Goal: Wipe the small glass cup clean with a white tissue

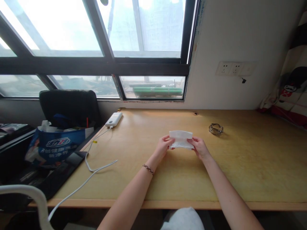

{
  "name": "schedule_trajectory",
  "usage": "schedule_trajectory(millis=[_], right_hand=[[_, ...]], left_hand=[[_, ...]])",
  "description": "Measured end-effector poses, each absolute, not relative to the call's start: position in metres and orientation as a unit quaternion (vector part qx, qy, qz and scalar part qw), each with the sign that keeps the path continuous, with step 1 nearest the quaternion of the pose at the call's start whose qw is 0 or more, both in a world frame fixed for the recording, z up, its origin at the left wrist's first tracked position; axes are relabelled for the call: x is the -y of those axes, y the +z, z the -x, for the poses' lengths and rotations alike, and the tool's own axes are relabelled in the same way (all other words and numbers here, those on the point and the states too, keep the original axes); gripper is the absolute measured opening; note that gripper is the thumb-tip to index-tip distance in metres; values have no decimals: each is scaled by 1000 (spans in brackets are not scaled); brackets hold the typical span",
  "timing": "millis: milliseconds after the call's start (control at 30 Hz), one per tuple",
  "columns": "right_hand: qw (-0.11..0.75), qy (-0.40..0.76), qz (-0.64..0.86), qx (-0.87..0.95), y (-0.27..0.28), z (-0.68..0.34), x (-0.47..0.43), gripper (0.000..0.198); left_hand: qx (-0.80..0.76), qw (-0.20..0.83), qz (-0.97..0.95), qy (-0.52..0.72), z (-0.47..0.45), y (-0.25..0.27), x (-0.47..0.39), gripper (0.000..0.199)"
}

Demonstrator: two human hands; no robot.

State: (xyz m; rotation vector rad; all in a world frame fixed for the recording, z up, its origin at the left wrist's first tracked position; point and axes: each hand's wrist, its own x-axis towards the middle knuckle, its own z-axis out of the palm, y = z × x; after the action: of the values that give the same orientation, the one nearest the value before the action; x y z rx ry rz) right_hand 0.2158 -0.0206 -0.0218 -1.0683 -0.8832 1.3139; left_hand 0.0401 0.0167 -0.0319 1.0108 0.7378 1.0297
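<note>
A folded white tissue (181,139) is held up above the wooden desk, stretched between both hands. My left hand (165,144) grips its left edge, thumb on the near face and fingers behind. The right edge is pinched the same way by my right hand (199,147). A braided bracelet (148,169) circles my left wrist. Beyond my right hand, a metal watch or bracelet (216,129) rests on the desk; its exact kind is hard to make out.
On the wooden desk (259,166), a white power bank (114,119) lies at the far left with a white cable (89,164) trailing forward. A blue bag (59,145) stands left of the desk by a black chair (69,103). Wall sockets (236,68) and a window are behind.
</note>
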Motion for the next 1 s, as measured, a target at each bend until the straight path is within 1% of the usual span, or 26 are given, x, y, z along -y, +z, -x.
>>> schedule_trajectory(millis=[167,267,367,467,533,600,667,767,800,900,1000], right_hand=[[569,555,474,380,-25,-219,19,10],[558,568,479,369,-22,-219,20,9],[555,583,480,349,-20,-218,20,15],[572,581,473,333,-21,-218,20,27],[589,558,474,342,-23,-218,19,34],[605,520,484,360,-25,-218,18,42],[615,474,500,383,-26,-218,18,46],[610,413,522,429,-27,-215,17,48],[604,401,525,445,-27,-214,17,48],[584,362,533,494,-27,-211,17,45],[567,276,559,538,-26,-211,19,40]], left_hand=[[-318,704,-424,473,-39,-31,-16,9],[-309,710,-424,469,-38,-32,-17,5],[-320,668,-468,482,-40,-34,-19,9],[-350,577,-537,506,-41,-38,-21,16],[-357,537,-571,508,-41,-38,-20,18],[-349,539,-579,502,-41,-37,-18,18],[-332,578,-556,496,-41,-35,-17,22],[-339,634,-512,470,-43,-35,-17,39],[-357,634,-514,455,-43,-36,-17,41],[-408,579,-567,420,-46,-40,-20,32],[-422,516,-609,431,-46,-42,-20,31]])
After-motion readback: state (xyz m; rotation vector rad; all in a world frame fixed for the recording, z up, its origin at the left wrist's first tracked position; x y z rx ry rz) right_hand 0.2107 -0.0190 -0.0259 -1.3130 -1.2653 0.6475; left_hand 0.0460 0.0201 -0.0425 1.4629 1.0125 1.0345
